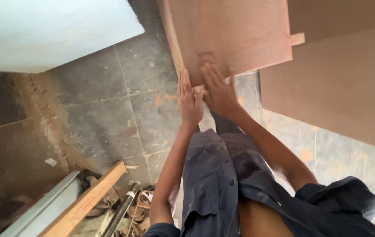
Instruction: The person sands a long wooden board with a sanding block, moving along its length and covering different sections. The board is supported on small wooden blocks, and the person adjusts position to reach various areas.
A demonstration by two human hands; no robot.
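A flat reddish-brown plywood board (233, 37) with a pale raw edge stands tilted over the grey tile floor — its lower corner at the hands, a small tab jutting from its right side.

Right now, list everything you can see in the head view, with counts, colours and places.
plywood sheet: one, reddish brown, top centre, both hands against its lower corner
large board: one, brown, right side
pale panel: one, light blue-white, top left
tiled floor: grey, dusty, centre left
wooden batten: one, tan, bottom left
metal channel: one, grey, beside the batten
scrap pile: mixed debris, bottom centre
left hand: flat, open, at the sheet's edge
right hand: flat, open, on the sheet's face
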